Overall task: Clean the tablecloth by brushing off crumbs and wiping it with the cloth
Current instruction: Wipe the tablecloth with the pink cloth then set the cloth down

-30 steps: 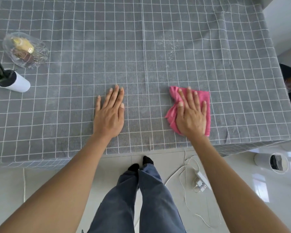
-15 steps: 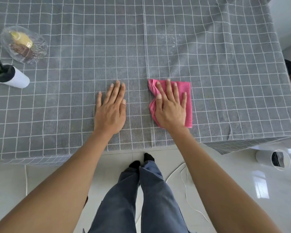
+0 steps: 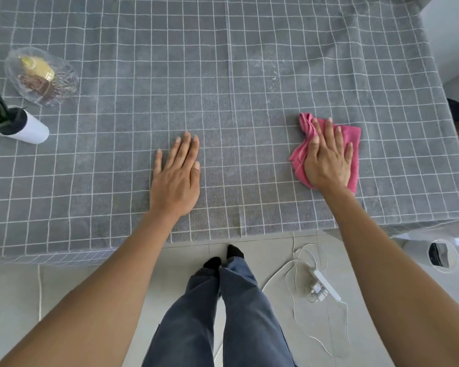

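A grey tablecloth with a white grid covers the table. My right hand lies flat with straight fingers on a pink cloth, pressing it onto the tablecloth at the right near the front edge. My left hand rests flat on the bare tablecloth at the middle front, fingers straight. A faint patch of pale crumbs lies farther back, beyond the pink cloth.
A clear glass dish with yellow and brown items sits at the left. A white pot with a green plant stands in front of it. On the floor are a power strip with white cables and a white bin.
My right hand slid the pink cloth left toward the middle, then back out to the right. My left hand stayed flat in place.
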A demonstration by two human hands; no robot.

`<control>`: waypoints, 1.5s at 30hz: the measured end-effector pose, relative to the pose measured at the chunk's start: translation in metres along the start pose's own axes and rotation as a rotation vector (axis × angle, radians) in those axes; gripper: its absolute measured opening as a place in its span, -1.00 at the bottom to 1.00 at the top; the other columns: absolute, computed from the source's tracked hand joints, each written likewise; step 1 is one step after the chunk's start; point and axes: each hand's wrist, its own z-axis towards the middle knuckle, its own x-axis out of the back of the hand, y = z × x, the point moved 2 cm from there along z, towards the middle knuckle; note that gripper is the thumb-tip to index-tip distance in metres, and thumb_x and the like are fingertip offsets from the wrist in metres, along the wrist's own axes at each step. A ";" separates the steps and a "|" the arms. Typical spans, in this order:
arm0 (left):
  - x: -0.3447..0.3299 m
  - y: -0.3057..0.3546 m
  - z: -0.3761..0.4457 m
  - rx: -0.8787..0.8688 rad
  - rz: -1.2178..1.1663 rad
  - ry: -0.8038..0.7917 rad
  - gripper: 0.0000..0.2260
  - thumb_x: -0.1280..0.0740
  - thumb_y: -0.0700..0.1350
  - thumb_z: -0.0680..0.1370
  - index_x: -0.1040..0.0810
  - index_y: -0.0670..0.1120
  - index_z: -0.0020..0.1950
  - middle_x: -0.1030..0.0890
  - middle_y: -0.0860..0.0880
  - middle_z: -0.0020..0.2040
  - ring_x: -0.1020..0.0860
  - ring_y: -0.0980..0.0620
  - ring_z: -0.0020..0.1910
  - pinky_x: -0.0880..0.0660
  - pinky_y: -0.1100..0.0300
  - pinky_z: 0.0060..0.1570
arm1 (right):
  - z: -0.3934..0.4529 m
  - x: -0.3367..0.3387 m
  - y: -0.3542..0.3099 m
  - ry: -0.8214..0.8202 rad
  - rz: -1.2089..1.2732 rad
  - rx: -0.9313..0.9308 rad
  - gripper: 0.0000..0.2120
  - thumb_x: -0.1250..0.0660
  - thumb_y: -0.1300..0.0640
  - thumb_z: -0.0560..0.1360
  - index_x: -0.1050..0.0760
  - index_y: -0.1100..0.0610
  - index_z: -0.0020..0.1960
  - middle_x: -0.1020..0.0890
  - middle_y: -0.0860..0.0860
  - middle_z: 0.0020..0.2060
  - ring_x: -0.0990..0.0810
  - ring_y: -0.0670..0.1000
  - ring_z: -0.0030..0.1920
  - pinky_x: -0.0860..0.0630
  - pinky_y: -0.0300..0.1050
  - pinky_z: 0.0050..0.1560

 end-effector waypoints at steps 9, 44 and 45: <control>0.000 0.003 -0.001 0.014 0.009 0.004 -0.53 0.17 0.00 0.65 0.13 0.03 0.57 0.13 0.09 0.57 0.15 0.13 0.53 0.25 -0.01 0.48 | -0.049 -0.026 -0.084 -0.099 0.012 0.198 -0.52 0.30 -0.14 0.63 0.20 -0.19 0.55 0.20 -0.11 0.54 0.27 0.00 0.53 0.31 0.20 0.48; 0.004 0.016 0.053 0.047 -0.039 -0.024 -0.51 0.15 0.03 0.65 0.07 -0.04 0.57 0.07 0.03 0.57 0.12 0.09 0.55 0.27 -0.04 0.46 | 0.006 0.003 -0.001 0.041 0.077 -0.043 -0.54 0.19 -0.10 0.65 0.10 -0.19 0.55 0.08 -0.09 0.57 0.19 -0.04 0.55 0.28 0.15 0.50; 0.005 0.018 0.066 0.046 -0.041 -0.025 -0.52 0.13 0.03 0.66 0.07 -0.04 0.57 0.08 0.02 0.58 0.13 0.09 0.55 0.28 -0.04 0.46 | 0.011 0.003 -0.007 0.039 0.096 -0.044 -0.54 0.19 -0.10 0.65 0.09 -0.19 0.55 0.08 -0.08 0.57 0.19 -0.03 0.55 0.29 0.16 0.50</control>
